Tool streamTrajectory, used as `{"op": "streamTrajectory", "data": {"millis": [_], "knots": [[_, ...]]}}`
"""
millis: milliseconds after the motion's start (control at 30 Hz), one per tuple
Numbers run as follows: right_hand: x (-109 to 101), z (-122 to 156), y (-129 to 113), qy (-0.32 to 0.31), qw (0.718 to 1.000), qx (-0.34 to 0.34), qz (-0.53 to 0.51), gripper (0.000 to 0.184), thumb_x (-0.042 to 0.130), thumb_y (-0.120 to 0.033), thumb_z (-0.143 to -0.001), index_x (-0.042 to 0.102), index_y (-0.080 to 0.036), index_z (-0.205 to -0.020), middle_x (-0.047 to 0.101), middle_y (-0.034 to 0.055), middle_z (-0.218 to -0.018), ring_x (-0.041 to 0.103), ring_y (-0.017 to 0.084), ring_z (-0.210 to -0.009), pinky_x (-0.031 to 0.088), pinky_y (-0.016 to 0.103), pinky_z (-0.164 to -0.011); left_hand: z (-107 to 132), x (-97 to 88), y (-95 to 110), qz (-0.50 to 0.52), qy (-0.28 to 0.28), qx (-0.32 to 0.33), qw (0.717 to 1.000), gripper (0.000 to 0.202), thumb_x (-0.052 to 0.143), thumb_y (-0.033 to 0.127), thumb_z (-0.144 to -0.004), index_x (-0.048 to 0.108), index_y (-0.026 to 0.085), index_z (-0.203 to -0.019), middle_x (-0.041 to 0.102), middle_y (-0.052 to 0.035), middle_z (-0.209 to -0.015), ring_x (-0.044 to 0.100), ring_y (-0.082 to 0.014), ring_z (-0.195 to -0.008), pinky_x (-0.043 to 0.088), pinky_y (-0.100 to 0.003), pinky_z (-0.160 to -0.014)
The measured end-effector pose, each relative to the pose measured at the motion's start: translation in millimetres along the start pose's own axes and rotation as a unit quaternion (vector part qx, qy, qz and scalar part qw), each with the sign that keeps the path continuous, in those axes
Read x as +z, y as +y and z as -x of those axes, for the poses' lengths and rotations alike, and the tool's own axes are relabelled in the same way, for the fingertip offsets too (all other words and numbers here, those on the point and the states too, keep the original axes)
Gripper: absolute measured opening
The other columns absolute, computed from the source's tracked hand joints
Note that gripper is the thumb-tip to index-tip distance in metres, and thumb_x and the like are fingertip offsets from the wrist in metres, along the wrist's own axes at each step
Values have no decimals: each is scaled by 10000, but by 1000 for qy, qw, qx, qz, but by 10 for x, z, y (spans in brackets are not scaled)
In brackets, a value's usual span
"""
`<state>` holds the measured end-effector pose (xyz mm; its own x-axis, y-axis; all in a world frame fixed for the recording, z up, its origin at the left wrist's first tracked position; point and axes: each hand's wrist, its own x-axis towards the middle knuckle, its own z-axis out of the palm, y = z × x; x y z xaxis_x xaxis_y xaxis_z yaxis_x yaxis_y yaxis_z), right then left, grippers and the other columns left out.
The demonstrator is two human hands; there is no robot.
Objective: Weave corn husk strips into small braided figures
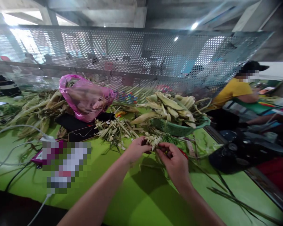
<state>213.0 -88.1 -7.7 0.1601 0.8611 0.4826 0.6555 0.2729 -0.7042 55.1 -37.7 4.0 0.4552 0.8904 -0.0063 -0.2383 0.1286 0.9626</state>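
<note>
Both hands meet above the green tabletop [132, 201]. My left hand [137, 150] is closed on the left side of a small pale bunch of folded corn husk [153, 140]. From the right, my right hand [173, 160] pinches the same bunch at its lower edge, fingers curled. Just behind them lies a heap of thin husk-wrapped stems [115, 130]. A green basket [179, 127] piled with dried corn husks [172, 106] stands beyond my right hand. Something red shows partly behind that hand; its kind is hidden.
A pink plastic bag [87, 97] stands at back left, near loose husks [42, 110]. Cables run to a power strip [39, 157] on the left. A black object [240, 153] sits at the right edge. A perforated screen [122, 56] rises behind; a person in yellow [235, 91] sits right.
</note>
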Motion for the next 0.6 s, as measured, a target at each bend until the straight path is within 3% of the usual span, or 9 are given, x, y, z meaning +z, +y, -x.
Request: {"op": "streamTrajectory", "data": {"millis": [167,300,400,600], "knots": [[-8,4,8,2,1000,0,9,247,617,-377,-838,626,-181,-989,662,60,-852,585,184,-696,472,296,-643,48,16,33,19,-18,-19,999,189,682,276,-705,616,141,-819,619,-48,-825,570,-153,-790,463,-291,-749],[-1,14,-1,-7,1000,-21,15,212,617,-357,-840,630,-193,-973,658,50,-857,575,181,-697,456,286,-626,21,30,-18,13,6,-2,1000,299,729,403,-690,607,141,-766,598,-16,-732,550,-130,-708,461,-270,-703],[-1,5,-18,-12,1000,-24,8,238,617,-376,-840,630,-197,-997,642,43,-849,530,163,-632,422,272,-568,-11,23,-37,62,30,-9,998,341,747,431,-668,609,132,-755,611,-23,-737,558,-125,-691,479,-287,-738],[-27,-48,-52,-41,998,24,-51,340,638,-468,-801,635,-173,-969,652,72,-889,576,202,-744,459,301,-656,-17,-15,5,119,40,-19,992,364,746,457,-676,617,129,-769,610,-24,-753,562,-120,-693,494,-314,-784]]}}
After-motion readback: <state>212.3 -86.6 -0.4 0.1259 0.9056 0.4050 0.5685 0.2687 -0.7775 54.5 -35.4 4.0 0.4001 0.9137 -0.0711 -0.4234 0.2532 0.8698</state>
